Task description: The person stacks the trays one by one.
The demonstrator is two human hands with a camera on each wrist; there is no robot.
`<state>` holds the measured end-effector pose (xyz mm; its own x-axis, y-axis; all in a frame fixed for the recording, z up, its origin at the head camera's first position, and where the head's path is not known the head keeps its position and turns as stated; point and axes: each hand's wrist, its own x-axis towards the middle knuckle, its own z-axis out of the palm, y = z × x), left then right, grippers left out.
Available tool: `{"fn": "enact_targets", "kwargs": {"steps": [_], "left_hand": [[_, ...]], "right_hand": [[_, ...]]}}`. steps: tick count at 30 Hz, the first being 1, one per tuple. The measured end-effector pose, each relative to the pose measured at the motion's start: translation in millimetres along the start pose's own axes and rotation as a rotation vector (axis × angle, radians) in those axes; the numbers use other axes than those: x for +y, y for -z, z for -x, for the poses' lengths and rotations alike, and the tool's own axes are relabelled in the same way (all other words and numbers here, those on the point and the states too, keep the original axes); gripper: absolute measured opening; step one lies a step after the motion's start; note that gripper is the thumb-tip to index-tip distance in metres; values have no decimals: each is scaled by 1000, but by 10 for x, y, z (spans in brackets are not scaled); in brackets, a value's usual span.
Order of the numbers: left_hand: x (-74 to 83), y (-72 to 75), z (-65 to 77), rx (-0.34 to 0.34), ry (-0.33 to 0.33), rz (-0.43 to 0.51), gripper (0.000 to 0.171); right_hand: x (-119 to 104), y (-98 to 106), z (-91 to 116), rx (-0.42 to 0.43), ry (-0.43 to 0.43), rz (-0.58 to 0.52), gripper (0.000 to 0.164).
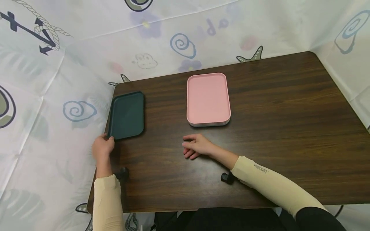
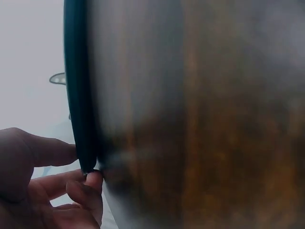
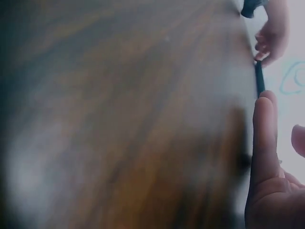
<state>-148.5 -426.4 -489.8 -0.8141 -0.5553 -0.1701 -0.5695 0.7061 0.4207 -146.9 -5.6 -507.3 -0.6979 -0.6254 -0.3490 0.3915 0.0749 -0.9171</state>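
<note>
A dark green tray (image 1: 127,115) lies at the table's left edge. My left hand (image 1: 103,148) pinches its near left corner, thumb above and fingers beneath, as the left wrist view shows with the tray edge (image 2: 82,95) between thumb and fingers. Toward the middle back sits a stack of pink trays (image 1: 208,98), several rims showing at its near side. Just in front of that stack is my right hand (image 1: 198,146), fingers loosely extended and holding nothing. In the right wrist view the right fingers (image 3: 265,138) appear at the right, with the left hand (image 3: 272,40) beyond.
The dark wood table (image 1: 283,112) runs wide to the right. Patterned white cloth (image 1: 162,38) hangs behind and at both sides. Small black wrist-camera parts (image 1: 227,178) sit under the forearms. A cable (image 1: 131,222) is visible below the front edge.
</note>
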Motion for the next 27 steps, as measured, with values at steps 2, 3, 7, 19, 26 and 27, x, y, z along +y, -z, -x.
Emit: {"fn": "enact_targets", "kwargs": {"steps": [2, 3, 7, 19, 26, 27], "left_hand": [[15, 11, -18, -7, -1, 6, 55], [21, 18, -23, -11, -2, 15, 55], [33, 20, 22, -60, -13, 70, 57], [194, -126, 622, -199, -13, 280, 56], [289, -223, 1048, -307, 52, 559, 53], [293, -240, 1108, -325, 59, 601, 52]], "right_hand": [[6, -35, -52, 5, -19, -24, 52], [14, -49, -78, 5, -21, -31, 51], [23, -100, -159, 18, -30, -42, 50], [-77, -166, -308, 104, -8, 8, 48], [-134, -172, -399, 129, 3, 14, 51], [-138, -174, -405, 125, 0, 11, 51]]}}
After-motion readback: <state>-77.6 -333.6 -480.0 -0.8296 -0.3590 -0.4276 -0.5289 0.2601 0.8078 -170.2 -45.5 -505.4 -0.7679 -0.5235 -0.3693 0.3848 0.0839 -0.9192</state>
